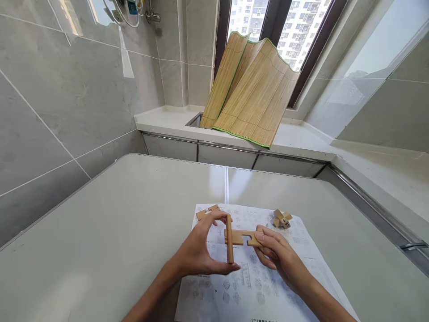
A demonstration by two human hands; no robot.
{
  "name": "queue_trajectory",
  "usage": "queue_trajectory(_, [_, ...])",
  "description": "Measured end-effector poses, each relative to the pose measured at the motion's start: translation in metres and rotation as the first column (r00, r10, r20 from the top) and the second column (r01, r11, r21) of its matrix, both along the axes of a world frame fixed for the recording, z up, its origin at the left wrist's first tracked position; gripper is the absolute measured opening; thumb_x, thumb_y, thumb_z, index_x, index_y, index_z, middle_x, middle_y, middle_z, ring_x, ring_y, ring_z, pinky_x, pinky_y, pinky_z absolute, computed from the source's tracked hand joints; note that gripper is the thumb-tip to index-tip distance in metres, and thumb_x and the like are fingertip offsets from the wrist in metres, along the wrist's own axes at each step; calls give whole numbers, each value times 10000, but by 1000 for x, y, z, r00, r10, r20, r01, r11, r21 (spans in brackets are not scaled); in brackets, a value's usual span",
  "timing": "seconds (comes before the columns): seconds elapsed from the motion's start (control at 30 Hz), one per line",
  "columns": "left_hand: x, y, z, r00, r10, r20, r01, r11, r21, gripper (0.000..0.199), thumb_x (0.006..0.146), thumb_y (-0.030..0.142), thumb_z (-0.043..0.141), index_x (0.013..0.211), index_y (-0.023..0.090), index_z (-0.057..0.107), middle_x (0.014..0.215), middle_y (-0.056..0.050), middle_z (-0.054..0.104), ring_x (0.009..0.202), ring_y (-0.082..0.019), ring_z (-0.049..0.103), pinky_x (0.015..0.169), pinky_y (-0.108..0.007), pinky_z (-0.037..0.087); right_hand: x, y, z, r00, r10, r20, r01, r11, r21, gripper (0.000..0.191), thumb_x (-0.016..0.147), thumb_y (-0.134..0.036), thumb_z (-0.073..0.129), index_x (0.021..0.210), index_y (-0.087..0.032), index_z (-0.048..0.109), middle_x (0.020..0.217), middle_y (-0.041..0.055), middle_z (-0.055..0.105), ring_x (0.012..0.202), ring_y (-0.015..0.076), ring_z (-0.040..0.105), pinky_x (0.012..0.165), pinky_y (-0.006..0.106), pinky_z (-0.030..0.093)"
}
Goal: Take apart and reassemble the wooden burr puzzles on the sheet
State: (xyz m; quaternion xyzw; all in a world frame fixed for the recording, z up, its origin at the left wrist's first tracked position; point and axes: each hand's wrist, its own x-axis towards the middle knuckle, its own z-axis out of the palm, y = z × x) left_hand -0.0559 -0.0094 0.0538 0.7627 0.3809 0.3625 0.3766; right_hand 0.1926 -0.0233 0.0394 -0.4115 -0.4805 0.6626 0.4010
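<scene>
My left hand grips an upright wooden puzzle piece by its two ends, between thumb and fingers. A second, notched wooden puzzle piece lies level in my right hand, pinched at its right end. Its left end meets the upright piece and shows on both sides of it; the slot there is hidden. Another notched wooden piece rests on the paper behind my left hand. At the paper's far right sits a small assembled wooden puzzle with a dark mark on one face.
Under my hands a large printed instruction sheet with small diagrams covers part of the pale table. Beyond the table runs a white counter, where a folded bamboo mat leans against the window. Tiled walls stand on both sides.
</scene>
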Motion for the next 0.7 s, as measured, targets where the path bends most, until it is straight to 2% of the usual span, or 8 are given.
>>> queue_trajectory(0.2, [-18, -1, 9, 1000, -5, 3, 5, 1000, 25, 894, 590, 388, 981, 1365, 255, 555, 1377, -131, 640, 1213, -347, 617, 1074, -474, 497, -7, 5, 11, 997, 46, 69, -51, 997, 62, 520, 937, -621, 699, 685, -231, 463, 551, -80, 380, 471, 96, 237, 547, 309, 201])
queue_trajectory(0.4, [-19, 5, 17, 999, 12, 46, -13, 1000, 24, 900, 579, 376, 972, 1361, 262, 541, 1342, -118, 662, 1168, -330, 645, 1061, -471, 517, -14, 7, 26, 990, 16, 139, -35, 990, 137, 510, 971, -617, 659, 685, -247, 455, 519, -72, 385, 497, 127, 247, 569, 324, 255])
queue_trajectory(0.43, [-19, 5, 17, 998, 33, 54, -35, 999, 35, 861, 601, 380, 961, 1348, 260, 548, 1324, -113, 671, 1170, -326, 645, 1063, -470, 515, -15, 7, 27, 987, -10, 159, -16, 987, 162, 509, 976, -619, 649, 686, -249, 453, 521, -66, 395, 508, 135, 265, 578, 327, 269])
queue_trajectory(0.53, [-21, 8, 16, 988, 128, 88, -135, 988, 76, 492, 779, 357, 823, 1217, 248, 626, 1208, -91, 711, 1151, -300, 656, 1047, -453, 514, -14, 10, 22, 974, -133, 181, 91, 971, 220, 525, 978, -631, 637, 671, -255, 439, 535, -52, 408, 538, 154, 310, 591, 329, 297])
queue_trajectory(0.57, [-23, 10, 15, 983, 155, 95, -164, 982, 90, 452, 808, 337, 790, 1223, 250, 633, 1210, -89, 710, 1149, -292, 656, 1043, -446, 512, -12, 11, 19, 972, -167, 167, 130, 968, 215, 531, 975, -635, 636, 666, -257, 430, 541, -53, 402, 532, 153, 303, 582, 327, 293])
queue_trajectory(0.6, [-25, 12, 15, 979, 176, 97, -186, 978, 96, 510, 809, 329, 793, 1284, 257, 618, 1259, -93, 697, 1160, -289, 650, 1048, -444, 509, -10, 12, 15, 971, -178, 159, 146, 969, 198, 532, 979, -631, 632, 666, -257, 421, 548, -56, 392, 527, 149, 291, 575, 325, 288])
queue_trajectory(0.63, [-27, 14, 14, 978, 189, 93, -197, 976, 90, 654, 780, 342, 833, 1376, 268, 574, 1342, -103, 666, 1183, -293, 640, 1059, -447, 503, -8, 12, 11, 971, -179, 156, 148, 970, 192, 524, 988, -617, 628, 670, -255, 421, 554, -57, 393, 526, 146, 287, 571, 322, 283])
queue_trajectory(0.7, [-28, 19, 11, 979, 191, 65, -193, 981, 13, 906, 719, 413, 907, 1506, 280, 479, 1466, -123, 597, 1215, -304, 627, 1068, -453, 501, -6, 13, 6, 974, -151, 168, 118, 974, 193, 508, 1005, -592, 617, 682, -250, 427, 557, -58, 403, 530, 145, 290, 577, 319, 283])
